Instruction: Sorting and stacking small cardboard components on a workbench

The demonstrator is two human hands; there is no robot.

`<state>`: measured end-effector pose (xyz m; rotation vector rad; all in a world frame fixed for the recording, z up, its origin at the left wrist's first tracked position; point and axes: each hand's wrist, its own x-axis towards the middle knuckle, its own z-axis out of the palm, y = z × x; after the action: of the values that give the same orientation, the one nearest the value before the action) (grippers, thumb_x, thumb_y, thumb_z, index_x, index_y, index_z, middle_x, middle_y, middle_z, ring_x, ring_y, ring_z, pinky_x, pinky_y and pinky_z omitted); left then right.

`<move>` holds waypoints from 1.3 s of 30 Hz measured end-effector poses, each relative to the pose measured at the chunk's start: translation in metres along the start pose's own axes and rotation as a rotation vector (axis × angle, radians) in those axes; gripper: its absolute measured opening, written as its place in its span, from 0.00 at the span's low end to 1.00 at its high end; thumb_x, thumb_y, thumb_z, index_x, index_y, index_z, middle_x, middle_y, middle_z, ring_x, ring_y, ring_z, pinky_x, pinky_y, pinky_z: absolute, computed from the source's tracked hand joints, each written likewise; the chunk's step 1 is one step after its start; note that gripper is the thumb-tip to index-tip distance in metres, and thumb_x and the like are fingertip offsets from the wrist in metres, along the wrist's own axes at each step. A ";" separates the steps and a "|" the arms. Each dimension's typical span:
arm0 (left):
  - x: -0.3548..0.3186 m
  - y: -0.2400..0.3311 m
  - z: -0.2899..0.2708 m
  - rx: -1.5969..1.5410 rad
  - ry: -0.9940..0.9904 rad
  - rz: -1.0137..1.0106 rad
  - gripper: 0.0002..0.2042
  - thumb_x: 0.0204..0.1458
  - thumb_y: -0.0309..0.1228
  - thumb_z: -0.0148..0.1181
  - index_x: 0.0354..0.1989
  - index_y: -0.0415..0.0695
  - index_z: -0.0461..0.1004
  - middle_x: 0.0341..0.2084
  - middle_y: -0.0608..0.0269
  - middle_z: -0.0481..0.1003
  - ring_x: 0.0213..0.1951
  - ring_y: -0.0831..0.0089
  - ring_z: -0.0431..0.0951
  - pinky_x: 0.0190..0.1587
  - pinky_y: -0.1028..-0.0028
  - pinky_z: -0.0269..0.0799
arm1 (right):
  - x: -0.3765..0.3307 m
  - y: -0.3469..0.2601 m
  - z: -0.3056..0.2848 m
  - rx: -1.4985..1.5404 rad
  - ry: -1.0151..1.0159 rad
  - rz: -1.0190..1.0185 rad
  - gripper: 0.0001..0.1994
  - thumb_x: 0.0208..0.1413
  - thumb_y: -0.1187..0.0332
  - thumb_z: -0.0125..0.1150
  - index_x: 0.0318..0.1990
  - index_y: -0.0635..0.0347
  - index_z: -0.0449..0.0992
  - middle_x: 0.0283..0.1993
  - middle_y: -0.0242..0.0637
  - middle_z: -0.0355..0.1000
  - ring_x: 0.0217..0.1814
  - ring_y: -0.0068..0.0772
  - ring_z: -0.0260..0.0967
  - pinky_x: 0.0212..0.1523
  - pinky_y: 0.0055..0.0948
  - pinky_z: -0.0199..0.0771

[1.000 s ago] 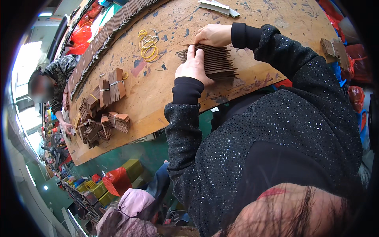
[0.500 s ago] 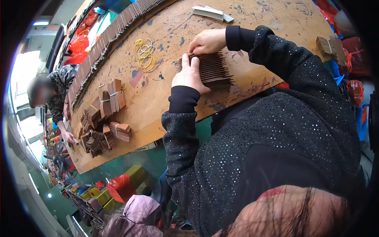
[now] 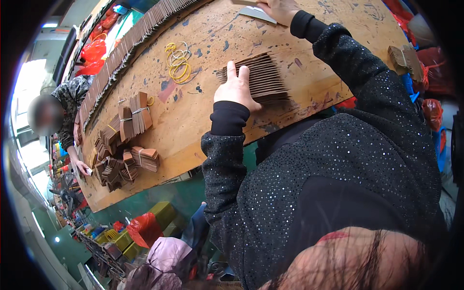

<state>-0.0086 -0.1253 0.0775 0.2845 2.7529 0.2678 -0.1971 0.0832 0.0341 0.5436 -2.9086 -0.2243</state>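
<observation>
Right hand (image 3: pixel 282 9) gone from brown stack (image 3: pixel 265 79), now holding pale strip (image 3: pixel 244 2) farther away.

Off to my left, beyond the table's far end, a person in a grey-and-black camouflage-patterned top (image 3: pixel 72 92) sits near bright white windows (image 3: pixel 30 89), with a black-bladed fan (image 3: pixel 69 190) nearby. Glossy red plastic bags (image 3: pixel 93 52) lie past the table's upper left edge. Below on my left I see an olive-yellow plastic bin (image 3: pixel 164 215) beside a crumpled red plastic bag (image 3: pixel 144 229), near a pale pink cloth garment (image 3: pixel 169 252).
</observation>
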 end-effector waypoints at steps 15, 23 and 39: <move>-0.004 -0.003 0.003 -0.002 0.022 -0.005 0.45 0.26 0.41 0.73 0.57 0.46 0.57 0.64 0.47 0.50 0.47 0.51 0.74 0.47 0.63 0.74 | -0.040 -0.075 -0.016 0.787 -0.243 -0.568 0.11 0.57 0.68 0.53 0.41 0.64 0.76 0.38 0.46 0.75 0.40 0.45 0.73 0.43 0.34 0.72; -0.005 -0.004 -0.005 -0.040 0.018 0.013 0.43 0.25 0.41 0.73 0.55 0.46 0.59 0.64 0.47 0.51 0.46 0.50 0.75 0.47 0.62 0.74 | -0.034 -0.065 -0.027 0.749 -0.240 -0.674 0.11 0.55 0.67 0.53 0.42 0.62 0.75 0.38 0.46 0.75 0.40 0.46 0.72 0.44 0.35 0.71; -0.008 -0.008 0.003 0.007 0.013 -0.019 0.41 0.26 0.39 0.73 0.54 0.47 0.60 0.65 0.43 0.49 0.46 0.52 0.76 0.47 0.64 0.74 | -0.031 -0.039 -0.064 -0.038 -0.215 -0.167 0.11 0.50 0.65 0.53 0.38 0.60 0.75 0.25 0.45 0.74 0.29 0.47 0.73 0.30 0.36 0.72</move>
<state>-0.0016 -0.1347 0.0753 0.2589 2.7686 0.2554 -0.1426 0.0507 0.0853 0.8038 -3.0568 -0.3819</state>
